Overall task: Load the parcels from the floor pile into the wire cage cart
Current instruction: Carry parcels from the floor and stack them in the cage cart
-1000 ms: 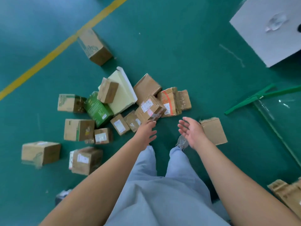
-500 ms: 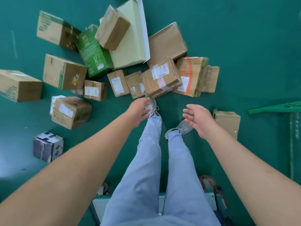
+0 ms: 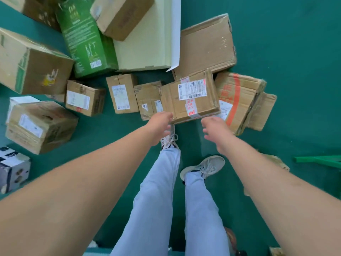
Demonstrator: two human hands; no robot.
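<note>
We see the flat brown cardboard parcel with a white label and red tape [image 3: 190, 97] lying on the green floor [image 3: 286, 52]. Left hand [image 3: 160, 124] touches its near left corner, fingers loosely curled; right hand [image 3: 214, 130], fingers spread, hovers just below its near edge.

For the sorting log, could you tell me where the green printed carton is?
In the head view, the green printed carton lies upper left, between a brown cardboard box and a pale yellow flat box.
</note>
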